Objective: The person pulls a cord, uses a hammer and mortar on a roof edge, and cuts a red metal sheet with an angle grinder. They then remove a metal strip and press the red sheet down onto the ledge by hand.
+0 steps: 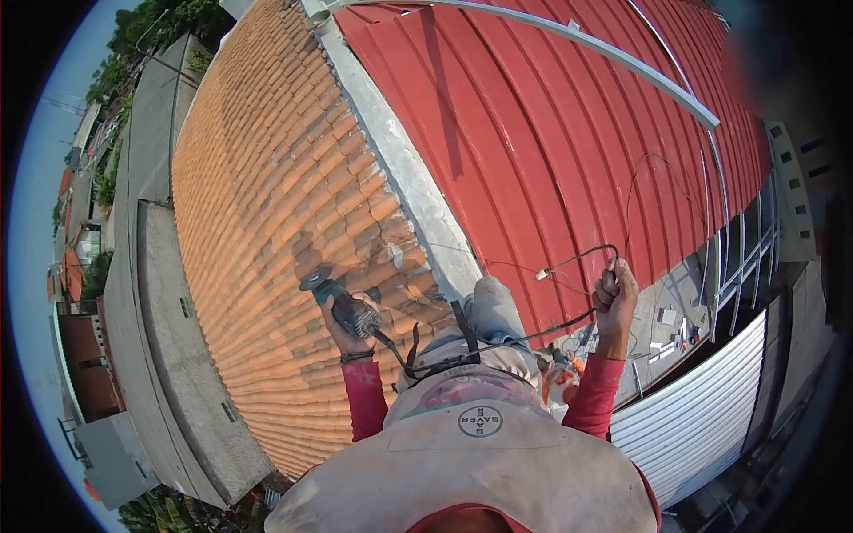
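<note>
My left hand [342, 330] is wrapped around the body of an angle grinder [348, 309], its round disc [315, 278] just above the orange roof tiles. From the grinder's rear a black power cord [444, 362] runs across my waist to my right side. My right hand [616, 293] is raised over the edge of the red metal roof, its fingers closed on the cord. A short end of cord leads left from that hand to a pale connector [541, 274], which hangs free. Whether the disc is spinning cannot be made out.
Orange tiles [267, 204] slope away on the left. A grey concrete ridge [391, 142] divides them from the red metal roof [533, 133]. A long metal channel [622, 62] lies across the red sheets. At right, a drop shows cluttered ground [666, 315] and a corrugated roof [693, 426].
</note>
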{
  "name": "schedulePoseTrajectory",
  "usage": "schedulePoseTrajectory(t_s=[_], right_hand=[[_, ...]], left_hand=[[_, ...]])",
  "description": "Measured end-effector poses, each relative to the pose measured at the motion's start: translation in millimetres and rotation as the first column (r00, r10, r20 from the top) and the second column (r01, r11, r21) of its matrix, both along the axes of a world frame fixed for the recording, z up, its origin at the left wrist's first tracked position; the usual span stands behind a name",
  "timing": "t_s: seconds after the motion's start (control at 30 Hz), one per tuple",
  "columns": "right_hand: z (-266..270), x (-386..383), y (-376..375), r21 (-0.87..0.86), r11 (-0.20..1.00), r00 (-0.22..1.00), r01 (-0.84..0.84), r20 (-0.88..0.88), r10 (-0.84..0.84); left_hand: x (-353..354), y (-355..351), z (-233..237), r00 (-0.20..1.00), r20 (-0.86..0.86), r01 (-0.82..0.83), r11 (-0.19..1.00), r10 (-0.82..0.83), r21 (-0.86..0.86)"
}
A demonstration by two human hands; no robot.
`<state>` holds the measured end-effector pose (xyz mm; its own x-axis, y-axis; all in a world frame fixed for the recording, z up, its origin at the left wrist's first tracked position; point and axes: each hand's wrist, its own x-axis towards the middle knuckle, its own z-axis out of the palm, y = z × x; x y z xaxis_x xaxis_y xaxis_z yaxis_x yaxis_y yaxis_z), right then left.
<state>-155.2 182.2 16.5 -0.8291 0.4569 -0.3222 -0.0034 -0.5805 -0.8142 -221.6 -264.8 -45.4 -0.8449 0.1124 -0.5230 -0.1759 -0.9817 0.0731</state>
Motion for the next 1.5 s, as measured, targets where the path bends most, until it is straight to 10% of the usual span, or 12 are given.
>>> schedulePoseTrajectory(t_s=[0.57, 0.9, 1.37, 1.5], right_hand=[[-3.8, -505.9, -121.9, 0.107, 0.94, 0.946, -0.324, 0.02, 0.324], [-22.1, -763.2, -171.4, 0.135, 0.967, 0.976, -0.214, 0.065, 0.207], [-52.9, -1025.9, -248.0, 0.091, 0.963, 0.929, -0.253, 0.3, 0.216], [-81.9, -1121.2, -266.9, -0.306, 0.903, 0.904, -0.302, 0.207, 0.373]], left_hand=[[-355.5, -80.1, 19.5, 0.976, -0.145, -0.16, 0.987, 0.162, 0.03], [-575.3, -122.7, 15.2, 0.961, -0.136, -0.225, 0.968, 0.24, 0.114], [-973.3, -154.4, 17.0, 0.979, -0.156, 0.163, 0.964, -0.131, 0.208], [-1081.7, -132.7, -21.5, 0.927, -0.248, 0.344, 0.902, -0.282, 0.259]])
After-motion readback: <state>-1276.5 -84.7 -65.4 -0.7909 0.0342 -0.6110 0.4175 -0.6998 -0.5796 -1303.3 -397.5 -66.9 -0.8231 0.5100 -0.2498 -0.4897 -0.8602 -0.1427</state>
